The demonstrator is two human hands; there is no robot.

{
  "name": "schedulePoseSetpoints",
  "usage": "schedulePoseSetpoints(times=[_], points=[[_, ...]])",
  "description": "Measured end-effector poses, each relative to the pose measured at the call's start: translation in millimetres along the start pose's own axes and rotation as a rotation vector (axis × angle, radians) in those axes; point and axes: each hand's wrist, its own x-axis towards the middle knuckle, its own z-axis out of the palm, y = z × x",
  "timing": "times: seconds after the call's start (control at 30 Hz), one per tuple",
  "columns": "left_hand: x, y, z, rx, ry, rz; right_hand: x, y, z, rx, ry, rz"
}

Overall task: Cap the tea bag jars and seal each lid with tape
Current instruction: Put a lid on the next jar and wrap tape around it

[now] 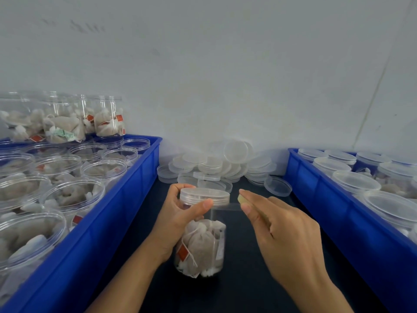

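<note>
While the left hand point(178, 220) grips a clear capped plastic tea-bag jar point(200, 236), thumb on its translucent lid point(205, 196). The right hand point(284, 233) pinches a clear tape strip point(225, 207) stretched from the lid.

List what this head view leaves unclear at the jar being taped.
- Tape: clear and thin; where it starts on the lid is hidden by the left hand thumb.
- Right hand: pinches something pale; roll or tab, too small to tell.
- Jar labels: blurred.
- Left crate: cut off by the frame edge.
</note>
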Motion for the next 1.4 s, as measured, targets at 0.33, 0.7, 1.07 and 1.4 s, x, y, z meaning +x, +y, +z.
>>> schedulePoseSetpoints(times=[0.33,0.7,1.07,1.4], points=[[-2,3,0,-0.1,-0.055,-0.031,1,4,15,0.033,-0.187,0.122],[-7,1,2,-0.104,-0.145,-0.056,-6,-2,19,0.002,-0.176,0.162],[-19,11,36,0.595,0.222,0.204,-12,-3,23,-0.066,-0.196,0.189],[-11,15,26,0.492,0.202,0.022,-11,-3,26,0.095,-0.273,0.24]])
